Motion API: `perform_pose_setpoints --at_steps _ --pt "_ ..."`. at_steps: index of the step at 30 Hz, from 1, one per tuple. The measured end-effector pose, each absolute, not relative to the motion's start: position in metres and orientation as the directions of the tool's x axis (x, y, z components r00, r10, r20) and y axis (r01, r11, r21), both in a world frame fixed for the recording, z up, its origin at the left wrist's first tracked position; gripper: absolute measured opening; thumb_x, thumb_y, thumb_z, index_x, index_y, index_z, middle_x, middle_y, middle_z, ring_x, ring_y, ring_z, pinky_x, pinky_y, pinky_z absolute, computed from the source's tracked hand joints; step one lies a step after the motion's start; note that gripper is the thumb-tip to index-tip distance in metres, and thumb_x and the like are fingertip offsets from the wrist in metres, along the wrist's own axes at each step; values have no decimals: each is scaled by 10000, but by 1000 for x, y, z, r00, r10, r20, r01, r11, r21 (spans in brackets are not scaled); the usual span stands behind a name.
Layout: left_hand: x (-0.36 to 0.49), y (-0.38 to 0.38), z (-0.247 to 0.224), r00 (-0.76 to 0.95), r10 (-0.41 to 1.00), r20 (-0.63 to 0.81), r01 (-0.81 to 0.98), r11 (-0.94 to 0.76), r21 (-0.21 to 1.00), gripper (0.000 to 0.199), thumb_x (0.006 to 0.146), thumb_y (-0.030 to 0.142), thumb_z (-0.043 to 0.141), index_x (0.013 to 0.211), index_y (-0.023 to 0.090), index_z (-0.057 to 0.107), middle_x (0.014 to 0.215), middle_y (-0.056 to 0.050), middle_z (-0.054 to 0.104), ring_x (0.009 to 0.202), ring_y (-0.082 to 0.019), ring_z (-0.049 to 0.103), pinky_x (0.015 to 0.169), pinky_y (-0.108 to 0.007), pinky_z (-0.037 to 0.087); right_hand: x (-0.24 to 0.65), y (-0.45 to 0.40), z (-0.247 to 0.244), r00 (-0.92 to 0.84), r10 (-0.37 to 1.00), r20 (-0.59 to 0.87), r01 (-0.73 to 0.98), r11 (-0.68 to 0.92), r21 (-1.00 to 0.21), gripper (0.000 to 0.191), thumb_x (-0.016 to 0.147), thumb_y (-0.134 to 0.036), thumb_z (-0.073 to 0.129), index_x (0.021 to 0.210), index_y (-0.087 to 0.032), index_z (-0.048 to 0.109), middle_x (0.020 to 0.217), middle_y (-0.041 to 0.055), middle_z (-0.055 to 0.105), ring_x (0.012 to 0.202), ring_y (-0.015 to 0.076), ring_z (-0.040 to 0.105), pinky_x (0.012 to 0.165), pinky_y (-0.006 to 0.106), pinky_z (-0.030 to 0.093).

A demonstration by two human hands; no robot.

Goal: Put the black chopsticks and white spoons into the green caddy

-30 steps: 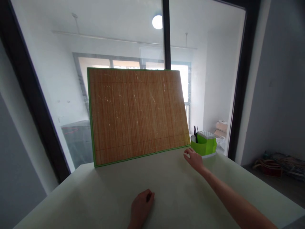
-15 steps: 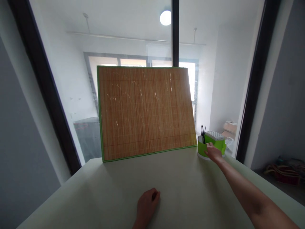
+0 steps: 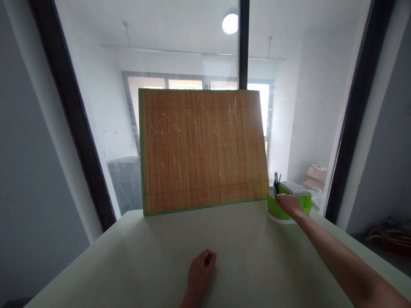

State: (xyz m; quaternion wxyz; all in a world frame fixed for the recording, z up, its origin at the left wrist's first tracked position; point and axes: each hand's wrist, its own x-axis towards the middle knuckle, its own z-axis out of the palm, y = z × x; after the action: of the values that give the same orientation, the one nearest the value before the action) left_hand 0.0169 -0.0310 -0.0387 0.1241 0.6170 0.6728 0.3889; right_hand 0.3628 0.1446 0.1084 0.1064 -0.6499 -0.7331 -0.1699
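My right hand (image 3: pixel 289 205) reaches far to the right with its fingers closed at the front rim of a bright green utensil holder (image 3: pixel 278 212). The holder has a white base and a slotted white top part. Slim black utensils (image 3: pixel 276 184) stick up from its left compartment, beside a round whitish item (image 3: pixel 271 192). Fingertips hide part of that rim. My left hand (image 3: pixel 202 267) rests on the white table (image 3: pixel 154 256) near the front middle, fingers curled. What those fingers hold, if anything, cannot be made out.
A bamboo mat panel (image 3: pixel 205 149) with green edging stands upright at the table's back, just left of the holder. Behind it is a glass wall with a dark upright frame bar (image 3: pixel 243 42). Cardboard boxes (image 3: pixel 316 173) lie beyond the glass.
The holder has shifted slightly nearer and left relative to the mat, with my right hand on it. My left hand keeps its curled pose. The view has turned a little left.
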Motion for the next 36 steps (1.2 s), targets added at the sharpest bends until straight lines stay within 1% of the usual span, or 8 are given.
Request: perform_pose_setpoints --at_steps 3,7,12,15,20,24,29,36 --pt "16 -30 -39 -217 918 333 718 -82 691 369 837 458 396 627 178 512 567 19 497 555 -115 444 557 -229 294 341 133 109 -187 905 383 979 139 150 194 878 -246 527 881 -116 671 852 137 674 732 237 643 556 272 398" --pt "16 -30 -39 -241 903 357 708 -88 701 373 839 464 396 624 178 504 559 29 470 548 -111 430 555 -228 293 302 111 106 -257 882 395 962 197 187 179 876 -220 514 846 -120 659 831 142 677 775 269 653 593 295 435" --pt "16 -33 -36 -275 886 374 676 -98 730 389 842 484 385 630 180 502 556 36 443 546 -107 417 552 -223 306 245 73 103 -366 844 393 929 306 209 142 874 -160 498 856 -131 636 831 141 672 765 254 661 600 293 458" --pt "15 -35 -34 -325 865 383 647 -93 757 404 845 502 369 644 180 508 563 33 441 549 -106 416 547 -219 320 210 48 102 -419 820 389 908 363 211 154 863 -92 474 847 -123 624 789 136 666 729 237 663 589 288 463" --pt "13 -39 -30 -440 814 379 554 -86 828 443 841 547 349 687 174 530 598 12 493 564 -110 446 548 -215 357 159 13 105 -479 785 392 878 436 201 178 871 -97 442 858 -107 619 783 155 664 718 213 661 613 285 477" --pt "12 -41 -29 -474 798 373 494 -109 862 433 845 533 358 718 166 548 622 4 523 576 -109 465 559 -210 373 127 -4 105 -523 754 397 851 487 196 186 864 -89 431 872 -101 617 790 154 657 731 199 653 636 290 476" --pt "13 -42 -28 -473 799 372 454 -141 880 401 848 493 371 696 163 541 597 13 499 554 -102 441 552 -207 360 105 -13 98 -539 730 419 839 506 198 242 812 1 404 836 -99 623 771 136 641 695 220 647 591 320 467" --pt "15 -44 -28 -447 820 358 471 -125 873 382 849 479 367 685 173 525 584 16 479 547 -102 430 544 -211 355 113 -13 87 -560 671 486 822 522 227 204 814 -1 425 817 -99 604 763 120 614 698 228 620 606 338 445"
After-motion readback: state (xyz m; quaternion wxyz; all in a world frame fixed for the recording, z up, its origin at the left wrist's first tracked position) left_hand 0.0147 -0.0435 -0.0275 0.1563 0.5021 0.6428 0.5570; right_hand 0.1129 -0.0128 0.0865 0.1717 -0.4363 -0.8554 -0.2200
